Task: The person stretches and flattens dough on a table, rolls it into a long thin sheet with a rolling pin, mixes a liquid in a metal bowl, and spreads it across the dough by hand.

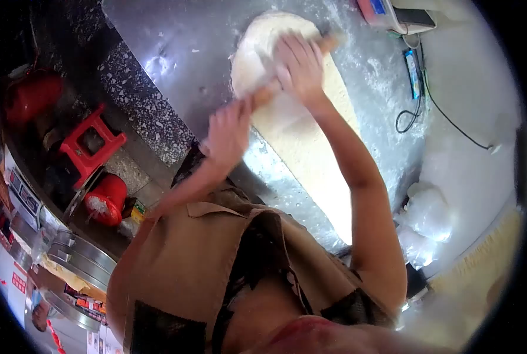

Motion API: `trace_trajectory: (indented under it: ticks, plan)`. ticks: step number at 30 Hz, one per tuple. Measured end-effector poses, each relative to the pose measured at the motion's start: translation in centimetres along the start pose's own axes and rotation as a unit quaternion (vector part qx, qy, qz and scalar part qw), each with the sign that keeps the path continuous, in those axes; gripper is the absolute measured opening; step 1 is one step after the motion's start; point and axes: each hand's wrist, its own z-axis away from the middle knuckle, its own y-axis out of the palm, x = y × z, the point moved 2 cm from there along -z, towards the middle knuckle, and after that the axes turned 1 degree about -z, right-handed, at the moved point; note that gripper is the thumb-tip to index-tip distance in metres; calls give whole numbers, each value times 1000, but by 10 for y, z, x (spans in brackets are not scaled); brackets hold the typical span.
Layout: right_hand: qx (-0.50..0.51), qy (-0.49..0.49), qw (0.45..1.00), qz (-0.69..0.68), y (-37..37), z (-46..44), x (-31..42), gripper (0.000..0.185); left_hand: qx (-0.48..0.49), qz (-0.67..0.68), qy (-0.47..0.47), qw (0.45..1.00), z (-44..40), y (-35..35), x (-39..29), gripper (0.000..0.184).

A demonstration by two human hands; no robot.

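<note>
Left hand (228,133) curled snugly round eight-o'clock end of rolling pin (266,94); right hand (300,66) over pin towards two o'clock, grip blurred, can't tell; dough sheet (303,147) beneath.

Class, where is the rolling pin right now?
In the head view, the rolling pin lies slantwise across the upper part of the dough, with the left hand at its lower-left end and the right hand toward its upper-right end.

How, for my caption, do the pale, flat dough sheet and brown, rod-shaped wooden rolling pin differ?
The dough sheet is broad; the rolling pin slim. The dough lies on the grey metal table; the pin crosses the dough under the left hand and right hand. Both are longer than wide.
</note>
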Motion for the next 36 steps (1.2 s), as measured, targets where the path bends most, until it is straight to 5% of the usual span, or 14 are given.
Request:
trace_trajectory:
  ticks: [2,4,7,9,11,14,18,21,23,29,32,33,35,36]
  plan:
    - [59,32,998,-6,-28,50,-3,46,-3,15,42,999,22,14,-14,59]
    - [67,9,997,-47,-17,11,-1,43,175,89,-3,981,31,34,-15,56]
    - [-11,-151,988,17,26,-83,12,39,-24,-175,-42,983,-12,0,61,51]
    - [5,-26,992,-120,48,-144,32,35,-42,-83,-144,985,-54,-25,116,52]
    - [-5,-52,991,-127,51,-134,34,36,15,-47,-155,987,-59,-22,122,55]
    - [12,-150,989,8,18,-71,24,40,59,9,-38,997,-24,-14,43,55]
    - [77,-57,995,-39,-10,-41,23,37,80,107,-13,991,3,-9,9,78]
    - [14,-116,993,-4,36,-111,30,45,125,52,-194,972,-36,-13,79,86]
    - [-4,-67,996,-63,71,-159,43,49,-26,42,-115,992,-52,-19,129,88]
    - [87,14,992,-91,54,-192,63,49,-45,92,-82,991,-49,-38,148,52]
    - [78,-109,987,-85,3,-114,67,52,-81,36,-18,996,-41,-76,142,44]
    - [-56,-124,987,-87,-30,-79,70,49,-101,31,26,994,-38,-90,136,42]
    - [-36,-39,999,9,-71,-2,66,31,-4,57,154,986,-44,-101,104,44]
    - [12,26,998,55,-79,45,58,20,-66,80,242,965,-49,-102,83,42]
